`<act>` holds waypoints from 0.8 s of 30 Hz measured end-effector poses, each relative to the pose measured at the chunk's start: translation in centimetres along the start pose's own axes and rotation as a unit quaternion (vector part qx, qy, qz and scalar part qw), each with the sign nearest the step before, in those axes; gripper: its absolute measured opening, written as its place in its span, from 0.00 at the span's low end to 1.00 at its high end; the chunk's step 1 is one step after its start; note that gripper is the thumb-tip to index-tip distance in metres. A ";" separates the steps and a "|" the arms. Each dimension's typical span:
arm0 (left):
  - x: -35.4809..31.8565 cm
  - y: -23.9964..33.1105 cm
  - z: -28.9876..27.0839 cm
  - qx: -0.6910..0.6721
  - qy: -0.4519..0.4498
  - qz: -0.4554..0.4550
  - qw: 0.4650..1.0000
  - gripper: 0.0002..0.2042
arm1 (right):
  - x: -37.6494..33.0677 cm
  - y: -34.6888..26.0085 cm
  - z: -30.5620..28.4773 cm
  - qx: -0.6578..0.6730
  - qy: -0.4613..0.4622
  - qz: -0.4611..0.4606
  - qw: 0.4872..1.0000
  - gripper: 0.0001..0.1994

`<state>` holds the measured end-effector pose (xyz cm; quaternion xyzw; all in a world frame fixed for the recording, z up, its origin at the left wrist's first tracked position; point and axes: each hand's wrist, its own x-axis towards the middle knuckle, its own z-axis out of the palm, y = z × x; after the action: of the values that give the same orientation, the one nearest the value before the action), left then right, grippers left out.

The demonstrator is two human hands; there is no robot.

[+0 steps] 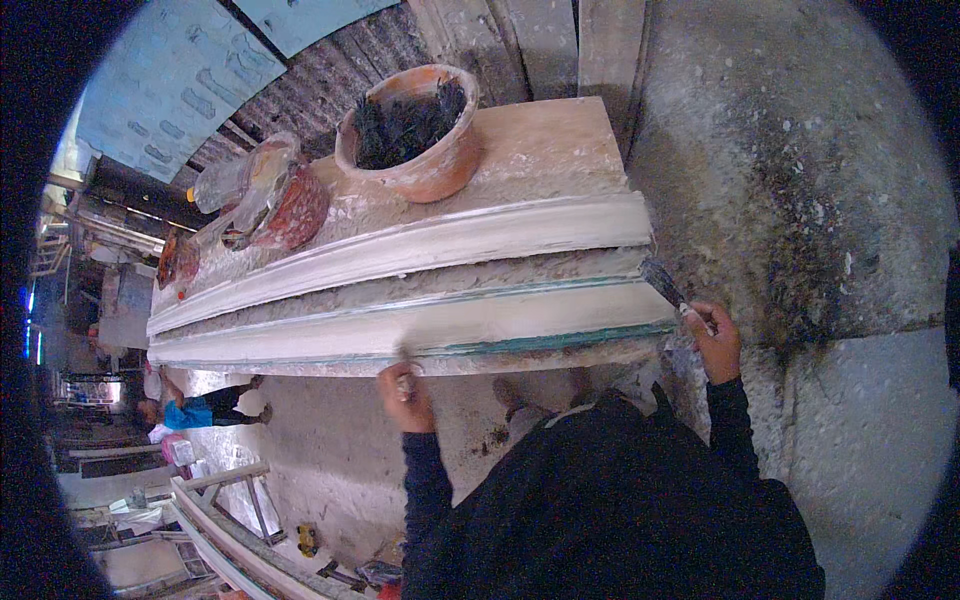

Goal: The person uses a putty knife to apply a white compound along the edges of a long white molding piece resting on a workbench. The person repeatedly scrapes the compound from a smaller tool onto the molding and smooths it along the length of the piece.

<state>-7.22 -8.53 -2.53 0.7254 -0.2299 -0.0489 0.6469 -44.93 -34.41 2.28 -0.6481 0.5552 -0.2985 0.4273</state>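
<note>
At the near edge of the long plaster cornice moulding (420,300), the left hand (405,395) is clenched around a small tool (type cannot be told) touching the moulding's lower face. Right hand (715,345) grasps a paintbrush (662,283) at the moulding's right end. Behind the moulding stands a terracotta bowl (415,135).

One clay bowl (410,130), one brush (662,283), two long plaster mouldings (430,245).

A long plaster-caked bench (540,150) carries a terracotta bowl (415,135) and white moulding (420,250).
</note>
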 end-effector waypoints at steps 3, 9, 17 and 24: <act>0.7 1.4 -1.6 0.158 0.051 0.062 0.984 0.05 | 0.2 0.2 -0.2 -0.005 -0.035 -0.032 0.999 0.12; -1.1 3.2 6.7 -0.043 0.022 0.025 0.999 0.06 | -1.3 -0.6 5.3 -0.057 -0.279 -0.148 0.947 0.13; -2.8 7.0 14.0 -0.112 -0.062 0.004 0.992 0.06 | 1.6 -1.9 2.9 -0.284 -0.303 -0.262 0.871 0.13; -7.1 5.5 16.7 -0.049 -0.247 0.010 0.968 0.05 | -0.2 -5.0 -10.5 -0.429 -0.133 -0.063 0.891 0.13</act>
<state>-21.20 -21.37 -1.50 0.6557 -0.3873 -0.2317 0.6053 -51.73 -36.46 11.50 -0.8357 0.5251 0.0308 0.1579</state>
